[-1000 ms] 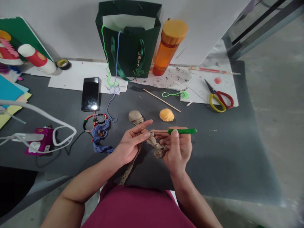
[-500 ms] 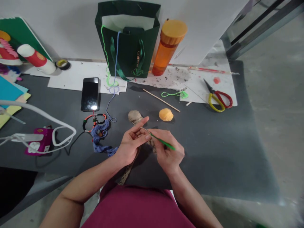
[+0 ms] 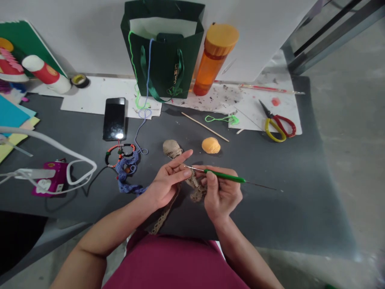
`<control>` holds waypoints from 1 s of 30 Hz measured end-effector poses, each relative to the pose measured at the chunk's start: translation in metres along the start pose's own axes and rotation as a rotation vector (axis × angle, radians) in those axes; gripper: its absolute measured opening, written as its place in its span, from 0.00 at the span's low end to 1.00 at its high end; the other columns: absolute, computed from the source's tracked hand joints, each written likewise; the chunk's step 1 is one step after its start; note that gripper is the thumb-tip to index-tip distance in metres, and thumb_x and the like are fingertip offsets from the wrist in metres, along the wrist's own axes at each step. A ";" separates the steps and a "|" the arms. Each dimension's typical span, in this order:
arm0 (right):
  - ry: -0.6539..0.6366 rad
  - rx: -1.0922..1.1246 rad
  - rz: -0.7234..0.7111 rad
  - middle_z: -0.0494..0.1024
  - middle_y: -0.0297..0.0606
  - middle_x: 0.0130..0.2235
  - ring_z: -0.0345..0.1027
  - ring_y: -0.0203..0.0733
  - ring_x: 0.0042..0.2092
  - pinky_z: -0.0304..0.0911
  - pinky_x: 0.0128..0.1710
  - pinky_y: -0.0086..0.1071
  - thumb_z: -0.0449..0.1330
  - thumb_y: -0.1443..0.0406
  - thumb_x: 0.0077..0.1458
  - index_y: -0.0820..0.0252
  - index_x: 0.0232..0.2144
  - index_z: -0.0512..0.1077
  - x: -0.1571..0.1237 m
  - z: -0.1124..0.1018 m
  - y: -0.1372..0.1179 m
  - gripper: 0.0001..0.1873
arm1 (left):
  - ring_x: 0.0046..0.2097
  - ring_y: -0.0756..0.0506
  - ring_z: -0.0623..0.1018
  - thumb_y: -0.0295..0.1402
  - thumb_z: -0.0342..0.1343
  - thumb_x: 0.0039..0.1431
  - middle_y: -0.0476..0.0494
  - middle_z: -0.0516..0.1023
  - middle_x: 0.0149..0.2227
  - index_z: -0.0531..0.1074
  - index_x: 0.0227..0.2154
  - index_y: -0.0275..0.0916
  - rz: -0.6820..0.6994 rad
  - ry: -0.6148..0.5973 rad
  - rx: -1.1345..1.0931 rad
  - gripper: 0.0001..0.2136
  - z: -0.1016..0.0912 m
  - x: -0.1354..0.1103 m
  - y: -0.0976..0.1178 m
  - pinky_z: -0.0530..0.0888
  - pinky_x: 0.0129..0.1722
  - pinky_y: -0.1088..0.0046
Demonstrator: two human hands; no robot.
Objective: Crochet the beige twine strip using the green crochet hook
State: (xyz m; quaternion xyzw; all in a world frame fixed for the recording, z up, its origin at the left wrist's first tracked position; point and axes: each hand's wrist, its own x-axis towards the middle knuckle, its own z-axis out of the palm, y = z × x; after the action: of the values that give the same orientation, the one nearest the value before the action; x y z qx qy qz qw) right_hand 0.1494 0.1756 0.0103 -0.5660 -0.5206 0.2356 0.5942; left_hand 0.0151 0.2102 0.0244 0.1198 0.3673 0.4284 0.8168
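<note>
"Well, what do we have on the dark mat (image 3: 279,224)?"

"We see a right hand (image 3: 222,196) pinching a green-handled crochet hook (image 3: 224,175) between thumb and fingers. A left hand (image 3: 167,182) has its fingers stretched out, close together, with the hook's tip just beside them; we cannot tell whether it pinches anything."

"And the work?"

"A tan crochet strip (image 3: 195,186) lies between the hands and trails near, with a tan yarn ball (image 3: 171,148) just beyond."

"Around them?"

"Left, we note blue crochet (image 3: 126,176), a beaded ring (image 3: 120,154), a phone (image 3: 114,118) and a white cable (image 3: 45,140) over a magenta device (image 3: 52,176). Far, a dark green paper bag (image 3: 162,60) carries gold characters too blurred for us to read, beside an orange bottle (image 3: 215,60). Far right, red-and-yellow scissors (image 3: 278,126)."
</note>
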 end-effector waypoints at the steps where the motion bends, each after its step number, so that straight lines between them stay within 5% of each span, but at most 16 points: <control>1: 0.011 0.001 0.020 0.84 0.34 0.33 0.76 0.34 0.24 0.72 0.23 0.28 0.59 0.65 0.65 0.54 0.40 0.75 0.000 0.000 0.000 0.04 | 0.31 0.54 0.74 0.29 0.77 0.41 0.57 0.74 0.25 0.83 0.47 0.44 0.000 0.006 0.005 0.25 0.000 0.000 0.000 0.68 0.40 0.75; 8: 0.045 0.127 0.135 0.79 0.31 0.28 0.70 0.32 0.17 0.63 0.14 0.25 0.58 0.58 0.67 0.53 0.39 0.69 0.004 0.002 0.005 0.06 | 0.35 0.49 0.77 0.30 0.74 0.46 0.51 0.80 0.29 0.83 0.45 0.42 -0.016 -0.013 0.053 0.20 -0.003 0.001 0.000 0.70 0.44 0.69; 14: -0.081 0.351 0.329 0.73 0.25 0.20 0.62 0.33 0.13 0.54 0.11 0.26 0.55 0.54 0.67 0.51 0.37 0.66 0.014 0.000 0.006 0.10 | 0.40 0.47 0.82 0.28 0.71 0.46 0.44 0.86 0.40 0.84 0.41 0.40 -0.136 -0.137 -0.045 0.16 0.000 0.003 0.003 0.74 0.46 0.71; 18: -0.201 0.500 0.447 0.75 0.27 0.20 0.67 0.35 0.16 0.51 0.11 0.26 0.55 0.54 0.67 0.52 0.38 0.68 0.017 0.000 0.005 0.10 | 0.32 0.51 0.78 0.30 0.74 0.42 0.44 0.85 0.34 0.85 0.38 0.39 -0.131 -0.201 -0.035 0.16 0.002 0.002 0.004 0.74 0.38 0.74; 23: -0.212 0.432 0.334 0.82 0.33 0.31 0.77 0.38 0.31 0.74 0.31 0.32 0.63 0.56 0.62 0.54 0.35 0.75 0.009 0.007 0.008 0.09 | 0.36 0.50 0.78 0.32 0.76 0.43 0.47 0.85 0.37 0.85 0.41 0.45 0.039 -0.092 0.114 0.19 0.003 -0.003 0.000 0.74 0.41 0.74; 25: -0.195 0.363 0.258 0.83 0.35 0.35 0.79 0.40 0.38 0.76 0.41 0.36 0.63 0.59 0.63 0.54 0.37 0.77 0.007 0.009 0.009 0.06 | 0.36 0.51 0.78 0.34 0.75 0.46 0.47 0.84 0.37 0.84 0.45 0.46 0.116 -0.053 0.203 0.19 0.003 -0.005 -0.001 0.74 0.40 0.75; 30: -0.249 0.323 0.138 0.81 0.37 0.36 0.77 0.41 0.42 0.74 0.43 0.37 0.63 0.62 0.63 0.54 0.36 0.76 0.008 0.006 0.008 0.04 | 0.22 0.55 0.66 0.40 0.69 0.56 0.53 0.71 0.24 0.81 0.52 0.50 0.260 -0.014 0.345 0.20 0.004 -0.012 0.000 0.66 0.21 0.79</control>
State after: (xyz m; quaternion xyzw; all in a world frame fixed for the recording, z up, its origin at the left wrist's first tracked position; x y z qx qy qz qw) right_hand 0.1494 0.1871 0.0045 -0.4643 -0.5057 0.4240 0.5907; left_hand 0.0141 0.2012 0.0331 0.3074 0.4110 0.4602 0.7245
